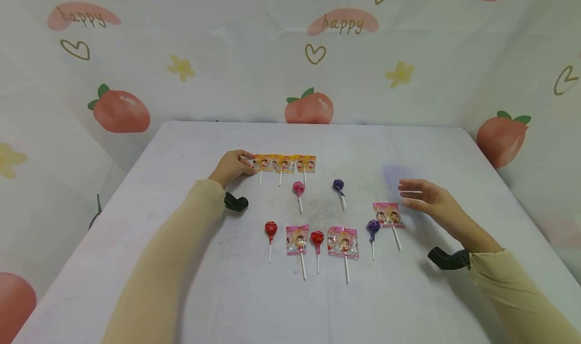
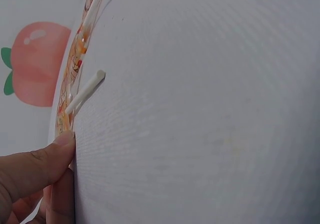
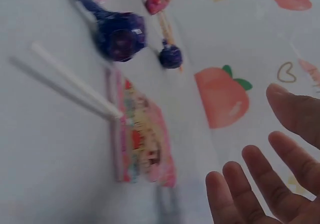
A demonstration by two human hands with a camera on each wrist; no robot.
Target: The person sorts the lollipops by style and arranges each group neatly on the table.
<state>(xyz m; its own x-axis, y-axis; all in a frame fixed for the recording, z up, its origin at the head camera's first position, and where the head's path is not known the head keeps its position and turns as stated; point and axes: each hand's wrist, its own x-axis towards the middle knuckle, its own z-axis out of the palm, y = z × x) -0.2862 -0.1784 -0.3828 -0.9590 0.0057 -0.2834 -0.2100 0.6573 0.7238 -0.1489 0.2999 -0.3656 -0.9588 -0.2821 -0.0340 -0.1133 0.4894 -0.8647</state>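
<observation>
3 lollipops (image 1: pixel 285 163) in glossy orange packets, printed with cartoon faces, are lined up towards the far side of the table (image 1: pixel 236 298), white sticks pointed nearward. The leftmost packet (image 1: pixel 265 161) is pinched at its outer edge by the left hand (image 1: pixel 230 168). Nothing is held by the right hand (image 1: pixel 428 198), its fingers loosely extended near a pink-wrapped lollipop (image 1: pixel 386 213).

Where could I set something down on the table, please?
The table is bare on its near side, between the left sleeve and right sleeve, and toward its far right, beyond the farther purple lollipop, right of the yellow packets. It is crowded where a red lollipop lies between two pink packets.
</observation>
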